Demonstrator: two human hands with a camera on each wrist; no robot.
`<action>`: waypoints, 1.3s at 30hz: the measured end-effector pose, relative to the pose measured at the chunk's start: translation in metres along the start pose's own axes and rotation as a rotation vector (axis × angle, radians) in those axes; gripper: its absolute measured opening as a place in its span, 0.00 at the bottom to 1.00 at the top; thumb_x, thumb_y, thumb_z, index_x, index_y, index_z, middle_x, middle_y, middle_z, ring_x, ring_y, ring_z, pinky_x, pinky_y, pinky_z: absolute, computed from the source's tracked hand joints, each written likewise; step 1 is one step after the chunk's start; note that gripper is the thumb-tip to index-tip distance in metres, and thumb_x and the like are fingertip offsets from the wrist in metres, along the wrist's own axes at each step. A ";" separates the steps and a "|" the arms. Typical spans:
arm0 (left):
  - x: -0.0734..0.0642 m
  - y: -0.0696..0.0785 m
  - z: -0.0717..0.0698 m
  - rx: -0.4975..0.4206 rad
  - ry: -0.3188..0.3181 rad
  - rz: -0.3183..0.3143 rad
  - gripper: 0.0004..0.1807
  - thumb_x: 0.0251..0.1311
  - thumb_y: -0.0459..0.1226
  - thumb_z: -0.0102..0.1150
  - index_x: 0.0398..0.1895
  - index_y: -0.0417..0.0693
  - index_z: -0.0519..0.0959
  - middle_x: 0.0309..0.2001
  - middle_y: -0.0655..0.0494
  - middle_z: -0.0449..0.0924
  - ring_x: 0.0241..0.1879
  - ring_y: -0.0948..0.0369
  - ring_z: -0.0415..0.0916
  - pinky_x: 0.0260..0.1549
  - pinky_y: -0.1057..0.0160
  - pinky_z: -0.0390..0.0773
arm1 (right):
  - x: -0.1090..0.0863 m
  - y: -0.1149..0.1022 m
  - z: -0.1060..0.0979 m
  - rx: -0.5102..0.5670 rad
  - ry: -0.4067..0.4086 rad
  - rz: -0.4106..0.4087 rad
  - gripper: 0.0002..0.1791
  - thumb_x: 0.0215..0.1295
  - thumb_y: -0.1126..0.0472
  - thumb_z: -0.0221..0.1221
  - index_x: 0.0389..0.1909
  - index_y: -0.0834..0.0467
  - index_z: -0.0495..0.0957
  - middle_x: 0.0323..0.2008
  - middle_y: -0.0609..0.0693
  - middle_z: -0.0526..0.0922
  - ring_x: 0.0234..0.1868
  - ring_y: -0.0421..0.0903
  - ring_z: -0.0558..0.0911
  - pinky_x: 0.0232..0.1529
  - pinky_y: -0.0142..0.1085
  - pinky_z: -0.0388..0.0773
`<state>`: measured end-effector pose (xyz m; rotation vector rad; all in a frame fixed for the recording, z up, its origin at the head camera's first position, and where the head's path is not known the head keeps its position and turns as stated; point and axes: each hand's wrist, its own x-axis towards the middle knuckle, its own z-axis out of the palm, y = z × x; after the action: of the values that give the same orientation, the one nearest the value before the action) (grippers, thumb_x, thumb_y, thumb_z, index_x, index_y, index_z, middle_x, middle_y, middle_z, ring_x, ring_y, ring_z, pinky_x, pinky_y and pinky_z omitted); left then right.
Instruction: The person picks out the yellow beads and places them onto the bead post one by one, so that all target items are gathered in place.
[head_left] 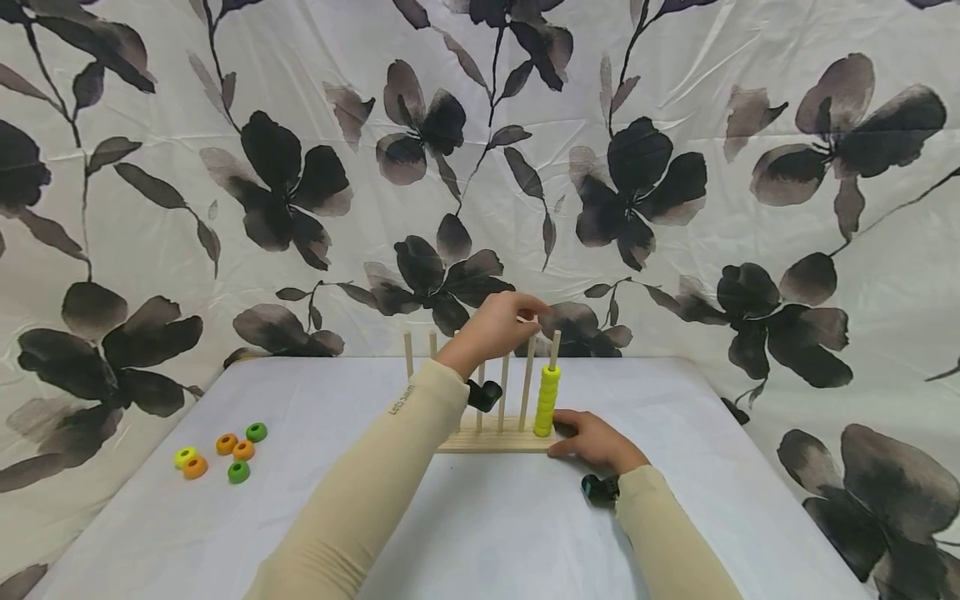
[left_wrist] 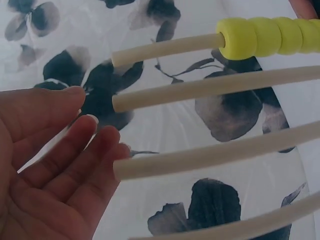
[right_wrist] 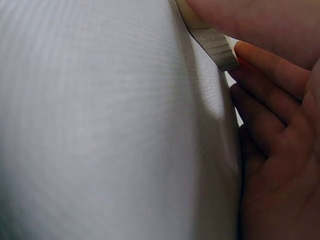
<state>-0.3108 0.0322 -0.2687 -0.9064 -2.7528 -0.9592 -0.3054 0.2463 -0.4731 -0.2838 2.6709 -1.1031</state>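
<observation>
A wooden peg stand (head_left: 495, 445) rests on the table with several upright pegs. Yellow beads (head_left: 547, 404) are stacked on its rightmost peg, whose bare tip sticks out above them. My left hand (head_left: 497, 323) hovers at the peg tops, just left of that peg. In the left wrist view, the left hand (left_wrist: 57, 160) has its thumb and fingers apart, holding nothing, beside bare peg ends (left_wrist: 135, 101). Low at the right, my right hand (head_left: 596, 440) grips the end of the base. The right wrist view has its thumb and fingers around the wooden end (right_wrist: 217, 50).
Loose beads lie on the left of the white table (head_left: 315, 408): a yellow bead (head_left: 180, 461), several orange ones, including an orange bead (head_left: 195, 472), and two green ones, including a green bead (head_left: 238, 477). A floral cloth (head_left: 540, 208) hangs behind the table.
</observation>
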 end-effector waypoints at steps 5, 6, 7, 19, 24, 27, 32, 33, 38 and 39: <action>-0.007 -0.008 -0.007 0.016 0.018 0.000 0.19 0.66 0.38 0.57 0.60 0.51 0.77 0.58 0.53 0.78 0.57 0.57 0.76 0.54 0.57 0.78 | 0.001 0.001 0.002 -0.014 0.004 -0.010 0.40 0.50 0.49 0.71 0.67 0.50 0.70 0.68 0.50 0.71 0.72 0.55 0.64 0.71 0.58 0.57; -0.009 -0.009 -0.009 0.014 0.023 -0.001 0.19 0.66 0.39 0.57 0.60 0.51 0.77 0.59 0.53 0.78 0.57 0.57 0.76 0.54 0.56 0.78 | 0.001 0.001 0.002 -0.016 0.005 -0.013 0.40 0.50 0.49 0.71 0.67 0.50 0.70 0.68 0.50 0.71 0.72 0.55 0.64 0.71 0.57 0.57; -0.011 -0.011 -0.010 0.013 0.029 -0.003 0.19 0.66 0.39 0.57 0.60 0.51 0.77 0.59 0.53 0.78 0.57 0.57 0.76 0.54 0.56 0.78 | 0.001 0.001 0.002 -0.021 0.007 -0.016 0.40 0.50 0.49 0.71 0.67 0.50 0.70 0.68 0.50 0.71 0.72 0.55 0.64 0.71 0.57 0.57; -0.043 -0.035 -0.034 0.019 0.114 -0.032 0.18 0.67 0.42 0.57 0.58 0.52 0.78 0.58 0.54 0.78 0.54 0.56 0.77 0.53 0.55 0.78 | 0.000 0.002 0.004 -0.034 0.008 -0.020 0.42 0.50 0.48 0.71 0.68 0.51 0.69 0.68 0.52 0.70 0.72 0.56 0.63 0.71 0.58 0.56; -0.059 -0.049 -0.044 0.017 0.157 -0.062 0.17 0.67 0.42 0.57 0.57 0.52 0.79 0.56 0.52 0.79 0.54 0.54 0.77 0.54 0.53 0.78 | -0.001 0.001 0.005 -0.031 0.015 -0.012 0.42 0.50 0.48 0.71 0.68 0.53 0.69 0.68 0.52 0.70 0.72 0.57 0.63 0.71 0.58 0.56; -0.067 -0.057 -0.051 0.007 0.172 -0.077 0.17 0.67 0.43 0.56 0.57 0.51 0.79 0.56 0.52 0.78 0.56 0.53 0.76 0.55 0.52 0.77 | -0.002 0.000 0.005 -0.028 0.017 -0.009 0.42 0.51 0.49 0.71 0.68 0.53 0.69 0.68 0.53 0.70 0.72 0.57 0.63 0.71 0.58 0.56; -0.083 -0.069 -0.061 -0.005 0.198 -0.109 0.18 0.68 0.43 0.55 0.59 0.51 0.77 0.58 0.51 0.77 0.58 0.52 0.75 0.57 0.52 0.76 | -0.005 -0.002 0.006 -0.025 0.023 -0.004 0.42 0.51 0.50 0.71 0.68 0.53 0.69 0.69 0.53 0.69 0.72 0.57 0.63 0.71 0.58 0.56; -0.086 -0.071 -0.062 -0.003 0.205 -0.116 0.18 0.68 0.43 0.55 0.59 0.51 0.77 0.58 0.51 0.77 0.58 0.52 0.75 0.57 0.52 0.76 | -0.006 -0.002 0.006 -0.029 0.025 -0.009 0.42 0.51 0.50 0.71 0.68 0.54 0.69 0.68 0.54 0.69 0.72 0.57 0.63 0.71 0.58 0.56; -0.102 -0.085 -0.070 0.019 0.255 -0.130 0.19 0.69 0.42 0.54 0.60 0.49 0.76 0.58 0.49 0.77 0.58 0.51 0.74 0.58 0.51 0.75 | -0.006 -0.003 0.008 -0.036 0.028 -0.019 0.42 0.51 0.50 0.71 0.68 0.55 0.69 0.68 0.55 0.69 0.72 0.58 0.63 0.71 0.59 0.56; -0.105 -0.088 -0.071 0.025 0.266 -0.132 0.19 0.69 0.42 0.54 0.60 0.48 0.76 0.58 0.48 0.77 0.58 0.51 0.74 0.58 0.51 0.75 | -0.006 -0.003 0.008 -0.040 0.030 -0.022 0.42 0.51 0.50 0.71 0.67 0.55 0.69 0.68 0.55 0.69 0.72 0.58 0.63 0.71 0.59 0.56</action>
<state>-0.2814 -0.1183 -0.2869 -0.5528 -2.6151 -0.9830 -0.2966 0.2403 -0.4752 -0.3066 2.7251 -1.0696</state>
